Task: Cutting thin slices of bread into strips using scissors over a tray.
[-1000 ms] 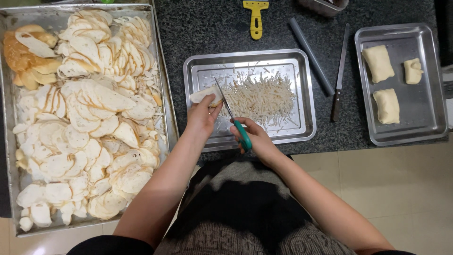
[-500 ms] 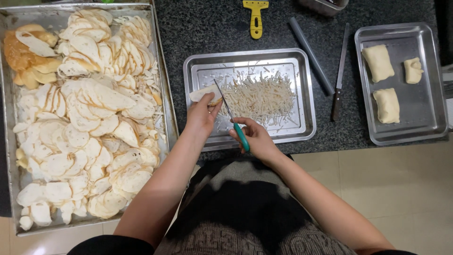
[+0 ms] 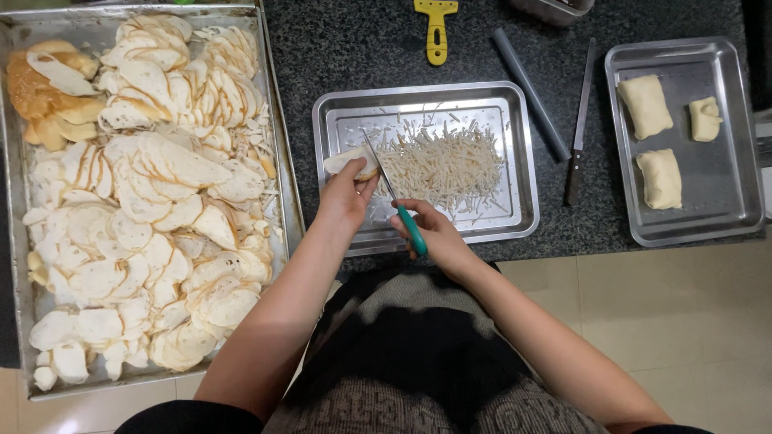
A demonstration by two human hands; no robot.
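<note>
My left hand (image 3: 344, 197) pins the pale slice (image 3: 351, 161) at the tray's (image 3: 338, 108) left edge; my right hand (image 3: 430, 233) grips the green-handled knife (image 3: 394, 199), its blade against that slice.

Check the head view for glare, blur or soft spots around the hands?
Head view: sharp overall, no motion blur on the left hand or right hand. Mild glare on the shiny rectangular steel tray, strongest along its rim. The thin knife with the teal handle reads clearly. Lighting is even, shadows soft, and the frame edges show no obvious distortion.
</note>
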